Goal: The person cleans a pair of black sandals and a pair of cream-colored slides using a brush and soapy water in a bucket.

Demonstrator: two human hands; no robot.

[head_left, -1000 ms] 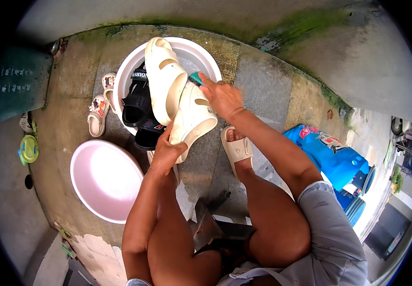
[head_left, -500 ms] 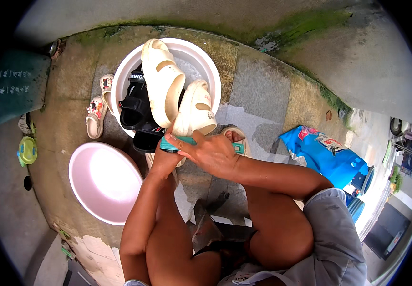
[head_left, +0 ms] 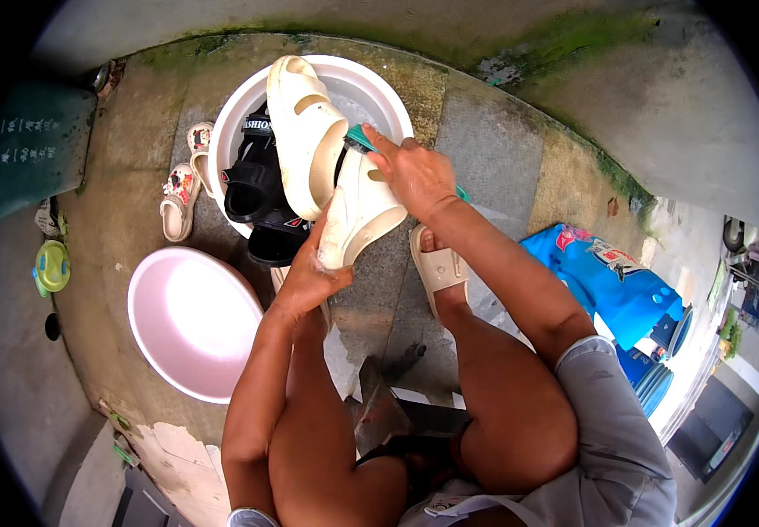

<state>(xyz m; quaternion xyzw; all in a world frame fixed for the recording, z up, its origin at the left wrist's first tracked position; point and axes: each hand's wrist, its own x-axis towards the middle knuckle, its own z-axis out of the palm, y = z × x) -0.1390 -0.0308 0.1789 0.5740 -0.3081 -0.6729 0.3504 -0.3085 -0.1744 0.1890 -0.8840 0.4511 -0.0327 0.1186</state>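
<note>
held a cream clog in a closed left grip, over the white basin's near rim, near a white-lettered black sandal; clenched a green brush in the right grip at the clog's far end.

Brush teal-green. Lower clog plain cream; upper clog same cream with brownish smudges near the heel. Sandals black, white lettering on one strap, small red-and-white mark lower down. Tub rim white. Basin, left of frame, pale pink, glaring to white inside. Small clogs beige, red/black/white trims. Worn slippers plain beige. Bag, right of frame, bright blue, pink and white print. Shorts grey. Panel, upper left, dark green, white lettering. Floor grey and tan patches.
</note>
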